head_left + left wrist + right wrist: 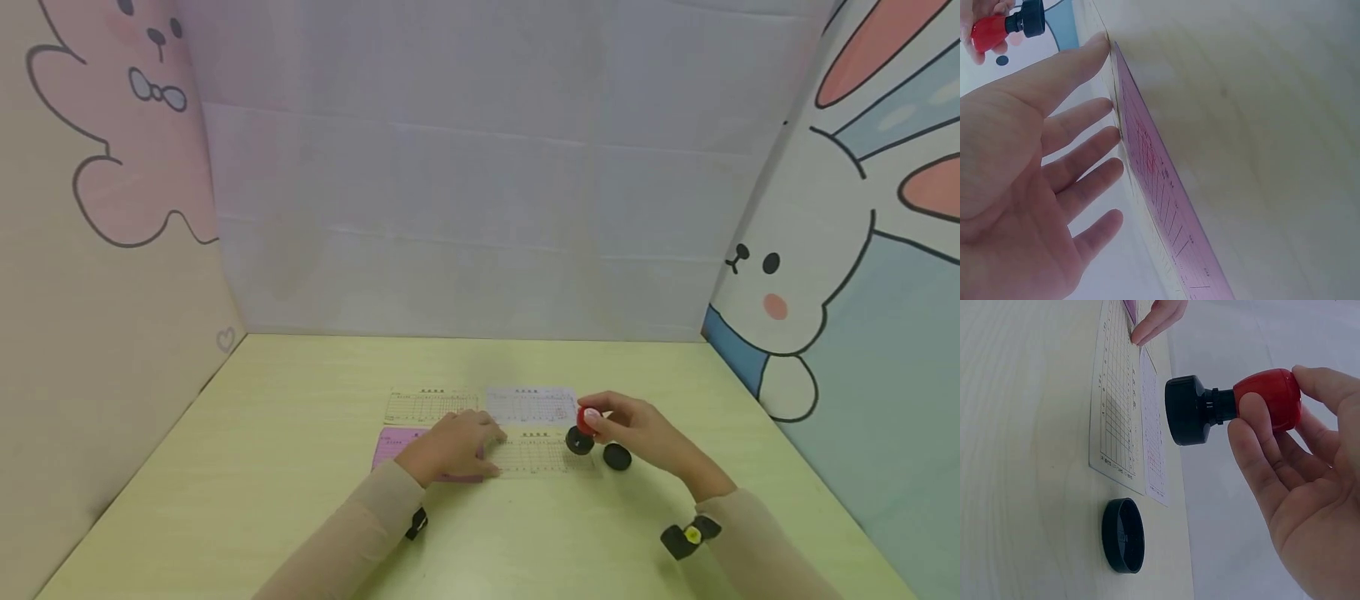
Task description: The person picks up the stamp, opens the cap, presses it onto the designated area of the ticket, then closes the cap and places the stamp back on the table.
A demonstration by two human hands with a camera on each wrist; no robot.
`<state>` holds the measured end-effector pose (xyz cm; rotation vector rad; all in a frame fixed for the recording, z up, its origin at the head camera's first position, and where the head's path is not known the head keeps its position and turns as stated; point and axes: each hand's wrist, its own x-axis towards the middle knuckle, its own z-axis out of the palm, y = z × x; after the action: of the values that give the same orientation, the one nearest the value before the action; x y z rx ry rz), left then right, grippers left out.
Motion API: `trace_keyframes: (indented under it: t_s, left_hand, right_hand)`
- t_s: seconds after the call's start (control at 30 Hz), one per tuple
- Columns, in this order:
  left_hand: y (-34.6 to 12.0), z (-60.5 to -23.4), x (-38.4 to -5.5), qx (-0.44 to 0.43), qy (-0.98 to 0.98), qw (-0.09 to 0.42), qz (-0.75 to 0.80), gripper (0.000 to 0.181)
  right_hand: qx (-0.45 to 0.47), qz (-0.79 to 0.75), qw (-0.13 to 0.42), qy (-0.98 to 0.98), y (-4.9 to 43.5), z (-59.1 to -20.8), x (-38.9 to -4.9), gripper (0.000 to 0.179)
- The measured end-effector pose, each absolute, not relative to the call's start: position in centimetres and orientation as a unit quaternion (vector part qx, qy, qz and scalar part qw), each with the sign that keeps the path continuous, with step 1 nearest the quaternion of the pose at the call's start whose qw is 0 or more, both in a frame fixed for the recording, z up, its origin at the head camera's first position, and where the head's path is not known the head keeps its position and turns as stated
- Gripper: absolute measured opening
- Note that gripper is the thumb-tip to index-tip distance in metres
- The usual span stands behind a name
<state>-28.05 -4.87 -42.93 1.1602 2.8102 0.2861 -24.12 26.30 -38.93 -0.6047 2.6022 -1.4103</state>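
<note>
My right hand (pixel 633 429) grips the red knob of a self-inking stamp (pixel 1269 400), thumb and fingers around it. The stamp's black round base (pixel 579 442) hangs in the air over the right end of a cream printed slip (pixel 536 457). Beside that slip lies a round black stamp cap (pixel 1122 536), its hollow side showing in the right wrist view. My left hand (pixel 453 446) rests with fingers spread at the inner edges of the cream slip and a purple slip (pixel 396 444), hiding part of both.
Two more printed slips lie behind, a yellowish one (pixel 420 407) on the left and a pale lavender one (pixel 528 403) on the right. The light wooden table (pixel 225 467) is bounded by a white sheet (pixel 480 208) at the back and cartoon-printed walls on both sides.
</note>
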Motion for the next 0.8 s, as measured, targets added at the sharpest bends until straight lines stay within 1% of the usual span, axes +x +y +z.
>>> trace_keyframes:
  t_s: [0.2, 0.53, 0.8]
  left_hand:
    - [-5.1, -43.2, -28.1, 0.393, 0.913, 0.038, 0.107, 0.051]
    - [-5.2, -43.3, -28.1, 0.385, 0.914, 0.055, 0.113, 0.052]
    - [-5.2, -43.3, -28.1, 0.378, 0.916, 0.061, 0.117, 0.052]
  right_hand:
    - [-0.197, -0.454, 0.065, 0.866, 26.3, -39.4, -24.0, 0.038]
    - [-0.214, -0.452, 0.069, 0.863, 26.2, -40.5, -23.9, 0.036]
    - [-0.214, -0.451, 0.070, 0.864, 26.2, -40.9, -23.8, 0.040]
